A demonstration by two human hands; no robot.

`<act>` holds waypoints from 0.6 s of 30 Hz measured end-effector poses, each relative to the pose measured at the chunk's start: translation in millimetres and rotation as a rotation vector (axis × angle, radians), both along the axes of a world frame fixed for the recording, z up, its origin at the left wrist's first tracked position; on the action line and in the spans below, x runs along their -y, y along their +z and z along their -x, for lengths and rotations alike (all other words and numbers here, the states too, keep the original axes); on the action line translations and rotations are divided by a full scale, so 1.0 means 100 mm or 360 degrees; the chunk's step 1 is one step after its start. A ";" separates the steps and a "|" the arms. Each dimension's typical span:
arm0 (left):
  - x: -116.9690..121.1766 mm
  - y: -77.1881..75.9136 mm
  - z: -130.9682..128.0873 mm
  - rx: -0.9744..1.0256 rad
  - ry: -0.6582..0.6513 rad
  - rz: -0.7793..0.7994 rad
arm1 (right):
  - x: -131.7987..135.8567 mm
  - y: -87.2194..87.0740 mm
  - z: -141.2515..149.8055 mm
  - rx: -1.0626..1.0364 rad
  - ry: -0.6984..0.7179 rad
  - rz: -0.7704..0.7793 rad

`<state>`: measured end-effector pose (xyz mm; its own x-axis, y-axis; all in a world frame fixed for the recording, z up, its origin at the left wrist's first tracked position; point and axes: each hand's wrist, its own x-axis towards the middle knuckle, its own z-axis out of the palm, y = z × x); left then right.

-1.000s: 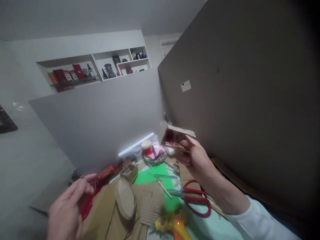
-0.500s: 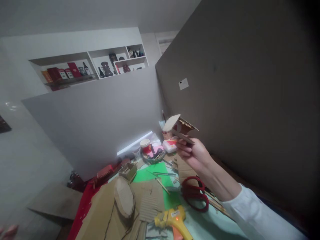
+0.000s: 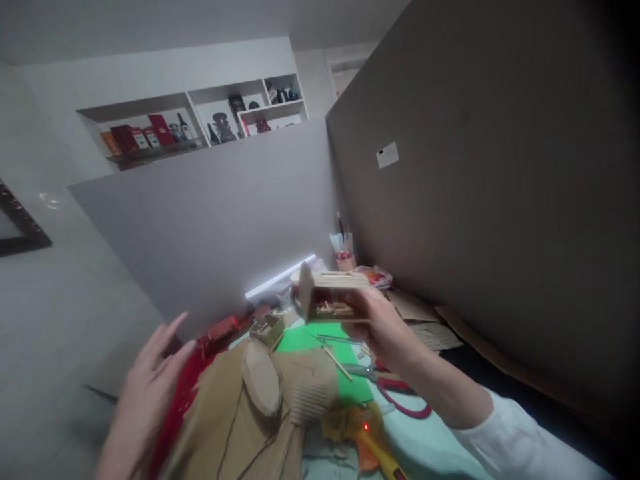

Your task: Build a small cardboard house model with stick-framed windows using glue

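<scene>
My right hand is raised over the table and grips a small cardboard and stick model, which lies on its side with its round end facing left. My left hand hovers at the lower left with its fingers stretched out and apart, holding nothing. It is above the left edge of a red sheet and beside large brown cardboard pieces topped by an oval cardboard piece.
On the table lie a green sheet, red-handled scissors, a yellow glue gun with a red light, a small cardboard box and loose sticks. Grey partition boards wall the table. Wall shelves hold bottles and boxes.
My left hand came back into view at the lower left with fingers spread. My right hand lowered and turned the model onto its side, moving it left.
</scene>
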<state>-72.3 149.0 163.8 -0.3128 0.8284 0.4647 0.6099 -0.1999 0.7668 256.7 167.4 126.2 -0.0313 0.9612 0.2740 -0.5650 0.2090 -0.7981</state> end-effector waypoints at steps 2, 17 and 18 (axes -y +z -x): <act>0.01 0.00 -0.23 0.0099 -0.0035 -0.0009 | 0.06 0.01 0.08 0.0067 0.0017 -0.0016; 0.10 -0.12 -0.69 0.0389 -0.0333 -0.0068 | 0.24 0.03 0.22 0.0539 -0.0139 -0.0324; 0.09 -0.13 -0.68 0.0399 -0.0373 -0.0074 | 0.23 0.02 0.22 0.0575 -0.0184 -0.0345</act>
<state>-4.0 139.9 150.7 -0.2258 0.8709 0.4365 0.3372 -0.3505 0.8738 234.8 144.5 128.1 -0.0580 0.8857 0.4607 -0.2204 0.4387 -0.8712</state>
